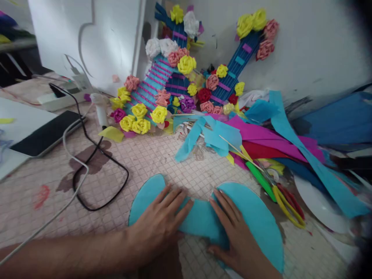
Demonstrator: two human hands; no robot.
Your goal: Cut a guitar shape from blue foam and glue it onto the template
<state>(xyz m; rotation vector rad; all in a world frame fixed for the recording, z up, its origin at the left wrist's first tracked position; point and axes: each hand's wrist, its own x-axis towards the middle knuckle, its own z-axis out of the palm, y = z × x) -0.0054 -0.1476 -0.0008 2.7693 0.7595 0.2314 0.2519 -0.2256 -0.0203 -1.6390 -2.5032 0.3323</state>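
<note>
A turquoise paper-covered shape, with two rounded lobes joined by a narrow band, lies flat on the table in front of me. My left hand rests on its left lobe and the band, palm down with fingers stretched out. On the right side of the band and the edge of the larger lobe lies my right hand, its fingers extended and the thumb apart. Both hands press on the paper surface and grip nothing. Part of the near edge is hidden under my hands.
Scissors with yellow and red handles and a green cutter lie to the right, by crepe paper strips. Flower-decorated guitar shapes lean against the wall. A glue gun, cables and a dark tablet occupy the left.
</note>
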